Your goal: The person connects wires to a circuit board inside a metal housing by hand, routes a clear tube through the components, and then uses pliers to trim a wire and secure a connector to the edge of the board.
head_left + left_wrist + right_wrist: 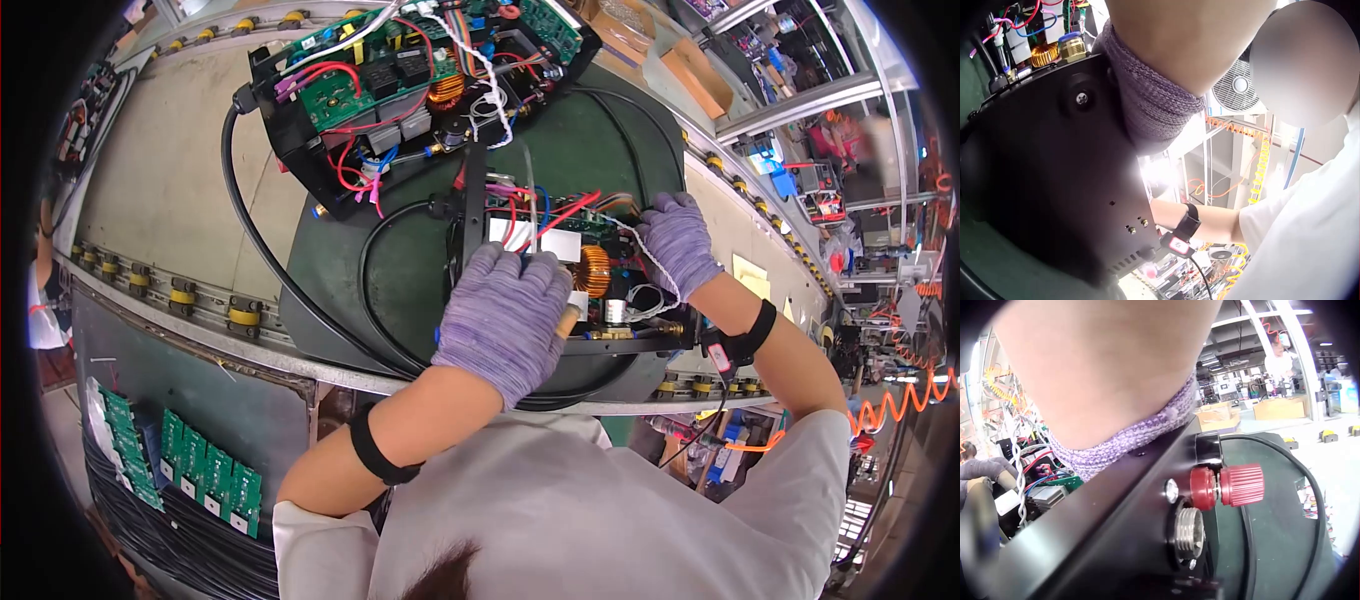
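Note:
A black chassis [625, 347], with its inside exposed, lies on the dark green mat [330, 265]. My left hand [505, 320], in a purple knitted glove, reaches over its near wall, fingers at the white blocks [560, 245] and beside the copper-wound coil [593, 270]. Its fingertips are mostly hidden. At the chassis's right end is my gloved right hand [680, 245], fingers near the wires; I cannot tell what they grip. In the right wrist view, that wrist crosses above the end wall, which carries a red binding post [1241, 485] and a threaded metal connector [1188, 533].
A second opened unit [400, 90], with green boards and loose wires, stands behind. A thick black cable [232, 190] loops down the left side. Roller rails [180, 292] edge the bench. Green circuit boards [205, 465] lie at lower left, and an open carton [695, 80] sits at back right.

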`<state>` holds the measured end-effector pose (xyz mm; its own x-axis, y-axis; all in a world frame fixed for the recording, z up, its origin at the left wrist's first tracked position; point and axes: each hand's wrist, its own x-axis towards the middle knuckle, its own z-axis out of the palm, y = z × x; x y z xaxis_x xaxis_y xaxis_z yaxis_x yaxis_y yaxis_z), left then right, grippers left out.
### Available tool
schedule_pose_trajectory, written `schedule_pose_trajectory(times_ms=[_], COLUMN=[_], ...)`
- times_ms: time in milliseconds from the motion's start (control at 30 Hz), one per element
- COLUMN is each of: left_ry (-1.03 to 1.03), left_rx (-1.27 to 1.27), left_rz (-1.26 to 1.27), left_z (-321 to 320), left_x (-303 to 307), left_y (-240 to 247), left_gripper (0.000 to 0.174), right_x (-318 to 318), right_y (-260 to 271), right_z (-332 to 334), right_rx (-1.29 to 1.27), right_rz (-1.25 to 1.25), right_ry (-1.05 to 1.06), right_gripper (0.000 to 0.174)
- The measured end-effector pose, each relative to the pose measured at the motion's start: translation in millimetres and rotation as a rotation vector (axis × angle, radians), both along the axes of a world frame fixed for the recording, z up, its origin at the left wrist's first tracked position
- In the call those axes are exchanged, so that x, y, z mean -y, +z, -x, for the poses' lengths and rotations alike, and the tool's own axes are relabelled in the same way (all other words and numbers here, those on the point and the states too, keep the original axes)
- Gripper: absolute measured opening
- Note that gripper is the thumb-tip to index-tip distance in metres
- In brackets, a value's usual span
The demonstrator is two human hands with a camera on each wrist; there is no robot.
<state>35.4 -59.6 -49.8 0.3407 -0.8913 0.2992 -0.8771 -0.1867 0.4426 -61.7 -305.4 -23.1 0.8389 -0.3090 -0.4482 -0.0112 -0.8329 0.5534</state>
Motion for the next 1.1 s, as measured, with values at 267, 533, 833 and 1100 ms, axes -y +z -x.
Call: schedule_pose_trajectory(times_ms=[267, 533, 833, 1100], left_ry=[0.008, 0.000, 0.001, 0.008], left_rx=[-0.025, -0.070, -0.062, -0.084], left_rz=[0.036, 0.028, -0.008, 0.018], left_z=[0, 0, 2, 2], left_x=[-2, -2, -1, -3], left_y=[-4, -6, -7, -9], left_gripper=[0.037, 0.038, 0.037, 0.036], right_x=[6, -2, -5, -1], right_y=[-15, -13, -22, -22], right_z=[-7, -16, -19, -10], right_rx=[0.014, -0.020, -0.135, -0.052], right_rz=[0.003, -0.003, 0.071, -0.002], right_ry=[-0.043, -0.121, -0.133, -0.129], right_gripper=[0.019, 0.020, 0.024, 0.023])
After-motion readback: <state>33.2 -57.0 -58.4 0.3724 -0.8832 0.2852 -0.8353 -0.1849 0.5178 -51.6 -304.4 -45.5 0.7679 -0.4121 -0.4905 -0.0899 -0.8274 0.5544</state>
